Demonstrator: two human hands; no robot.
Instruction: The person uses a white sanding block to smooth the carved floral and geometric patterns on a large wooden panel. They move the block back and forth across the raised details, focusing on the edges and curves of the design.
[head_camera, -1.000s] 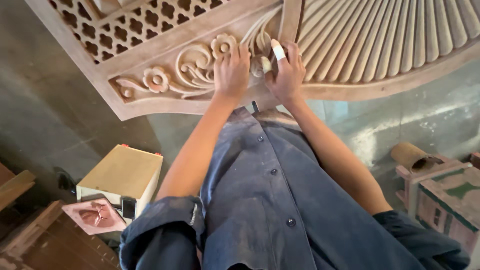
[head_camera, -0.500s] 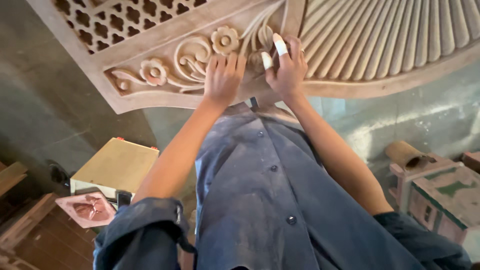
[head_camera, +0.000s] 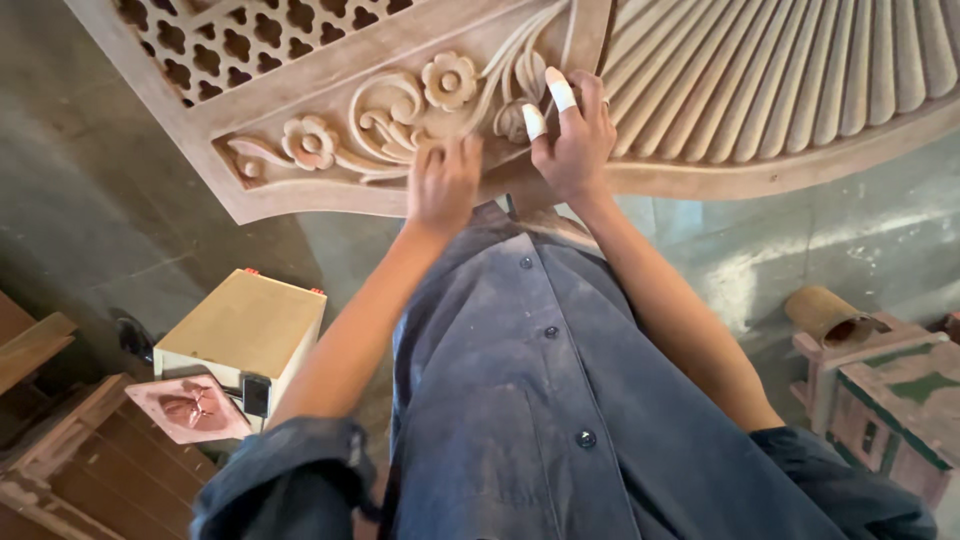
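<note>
Ahead of my torso: carved panel (head_camera: 330, 215), flower relief and fluted fan, spanning view top. My left hand (head_camera: 443, 185) flat on lower carving, fingers together, pressing wood; nothing pinched in grip. My right hand (head_camera: 575, 145) on scroll beside fan ribs, two fingertips (head_camera: 560, 90) in white tape, fingers slightly spread, resting on carving. Below left, on floor: cream box (head_camera: 240, 330), pink carved tile (head_camera: 190, 408). Right: painted stool (head_camera: 890, 400).

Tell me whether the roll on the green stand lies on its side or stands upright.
On its side. The brown roll rests lengthwise on the edge of the green stand, its dark open end facing right, not up.
</note>
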